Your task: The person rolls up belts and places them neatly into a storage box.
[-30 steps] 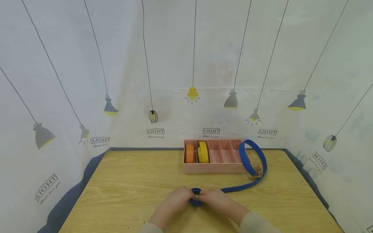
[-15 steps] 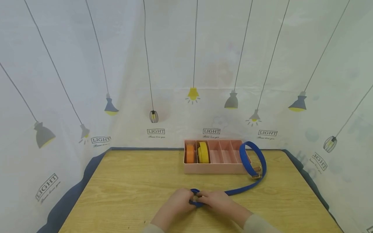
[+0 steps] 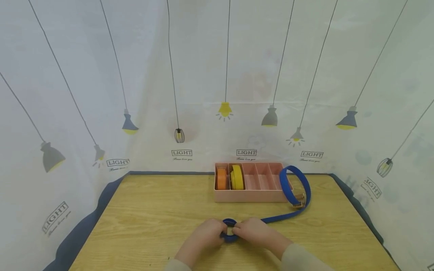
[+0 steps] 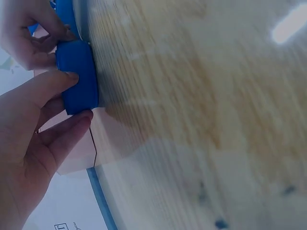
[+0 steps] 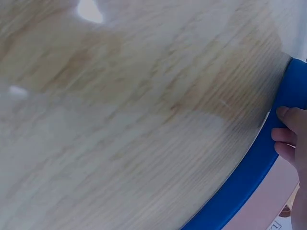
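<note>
A blue belt (image 3: 281, 217) lies across the tabletop, its near end wound into a small ring between my hands. My left hand (image 3: 208, 232) holds the ring's left side; in the left wrist view its thumb presses the flat face of the blue coil (image 4: 80, 91). On the other side, my right hand (image 3: 255, 234) pinches the strap where it runs into the ring. The right wrist view has the right thumb and fingers gripping the blue strap (image 5: 240, 179), which curves away from them. At the far end the belt stands in a large loop with a gold-coloured buckle (image 3: 298, 204).
Behind the hands stands a pink divided box (image 3: 251, 196). A rolled orange belt (image 3: 222, 179) and a rolled yellow belt (image 3: 237, 177) sit in its two leftmost compartments. The belt's large loop overlaps the box's right end. A lamp-printed curtain (image 3: 203, 75) surrounds the table (image 3: 152, 203).
The ring between my hands looks rounder and more open, with the right fingers moved to its right side. The far loop and the box stay in place.
</note>
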`<action>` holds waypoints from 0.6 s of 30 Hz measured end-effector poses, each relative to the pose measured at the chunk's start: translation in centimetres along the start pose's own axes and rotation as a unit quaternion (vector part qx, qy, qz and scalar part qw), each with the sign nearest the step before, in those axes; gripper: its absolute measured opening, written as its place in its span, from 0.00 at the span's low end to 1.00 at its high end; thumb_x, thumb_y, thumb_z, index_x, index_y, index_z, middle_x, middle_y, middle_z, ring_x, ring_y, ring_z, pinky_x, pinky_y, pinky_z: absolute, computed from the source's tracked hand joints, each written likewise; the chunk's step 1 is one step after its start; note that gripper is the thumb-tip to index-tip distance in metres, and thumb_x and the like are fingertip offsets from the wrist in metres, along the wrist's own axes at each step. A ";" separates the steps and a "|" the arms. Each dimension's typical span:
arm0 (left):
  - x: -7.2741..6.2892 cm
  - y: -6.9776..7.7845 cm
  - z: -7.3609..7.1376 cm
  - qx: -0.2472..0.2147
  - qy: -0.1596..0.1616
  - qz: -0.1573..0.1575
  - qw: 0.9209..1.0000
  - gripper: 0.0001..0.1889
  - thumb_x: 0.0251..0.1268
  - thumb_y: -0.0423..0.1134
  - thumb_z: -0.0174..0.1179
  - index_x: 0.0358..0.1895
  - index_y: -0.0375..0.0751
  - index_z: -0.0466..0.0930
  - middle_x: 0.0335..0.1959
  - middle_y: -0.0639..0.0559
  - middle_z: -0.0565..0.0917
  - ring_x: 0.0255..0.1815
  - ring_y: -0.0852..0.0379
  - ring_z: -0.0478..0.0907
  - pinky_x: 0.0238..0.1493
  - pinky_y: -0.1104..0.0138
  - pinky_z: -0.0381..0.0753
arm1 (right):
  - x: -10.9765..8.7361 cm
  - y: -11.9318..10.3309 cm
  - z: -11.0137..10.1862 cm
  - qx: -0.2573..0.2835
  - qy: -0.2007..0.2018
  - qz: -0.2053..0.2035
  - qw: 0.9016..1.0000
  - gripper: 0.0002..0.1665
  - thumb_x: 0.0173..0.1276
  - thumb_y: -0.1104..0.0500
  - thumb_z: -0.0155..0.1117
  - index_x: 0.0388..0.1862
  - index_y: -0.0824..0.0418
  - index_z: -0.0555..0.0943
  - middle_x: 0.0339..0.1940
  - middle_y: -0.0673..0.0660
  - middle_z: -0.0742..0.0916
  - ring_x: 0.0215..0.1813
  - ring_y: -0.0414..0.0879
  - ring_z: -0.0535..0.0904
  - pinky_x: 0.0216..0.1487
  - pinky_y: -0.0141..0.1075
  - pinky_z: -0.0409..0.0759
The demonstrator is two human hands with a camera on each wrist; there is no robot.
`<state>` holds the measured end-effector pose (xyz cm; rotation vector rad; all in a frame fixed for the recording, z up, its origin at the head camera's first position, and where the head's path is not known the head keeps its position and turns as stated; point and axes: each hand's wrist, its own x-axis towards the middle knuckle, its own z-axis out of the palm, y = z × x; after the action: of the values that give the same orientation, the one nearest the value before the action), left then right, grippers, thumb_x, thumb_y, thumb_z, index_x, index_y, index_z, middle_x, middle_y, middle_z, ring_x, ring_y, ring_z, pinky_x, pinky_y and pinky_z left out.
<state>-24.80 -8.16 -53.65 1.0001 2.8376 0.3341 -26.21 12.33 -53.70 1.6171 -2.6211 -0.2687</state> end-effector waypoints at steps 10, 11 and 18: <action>0.2 1.4 0.9 0.078 0.037 0.001 0.996 0.03 0.57 0.39 0.67 0.31 0.50 0.82 0.25 0.60 0.77 0.28 0.63 0.76 0.32 0.69 0.77 | 0.2 -0.4 0.3 0.000 0.005 0.009 1.000 0.15 0.64 0.62 0.66 0.48 0.49 0.80 0.32 0.43 0.80 0.29 0.34 0.72 0.29 0.27 0.72; 0.3 1.5 0.9 0.077 0.035 -0.001 0.996 0.02 0.59 0.38 0.66 0.32 0.50 0.82 0.26 0.59 0.77 0.29 0.63 0.77 0.33 0.69 0.77 | 0.2 -0.4 0.3 0.003 0.005 0.016 1.000 0.15 0.65 0.62 0.65 0.49 0.49 0.80 0.32 0.43 0.80 0.28 0.35 0.73 0.29 0.27 0.72; 0.0 1.3 0.2 0.021 0.001 -0.027 0.999 0.04 0.62 0.33 0.63 0.32 0.47 0.81 0.27 0.57 0.77 0.30 0.62 0.77 0.35 0.68 0.78 | -1.2 -0.1 0.3 0.070 0.044 0.042 0.996 0.25 0.67 0.64 0.64 0.61 0.46 0.78 0.62 0.49 0.79 0.26 0.37 0.77 0.26 0.28 0.76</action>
<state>-23.92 -7.15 -53.52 0.9290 2.8788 0.2700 -25.64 13.38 -53.99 1.5134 -2.6861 -0.0108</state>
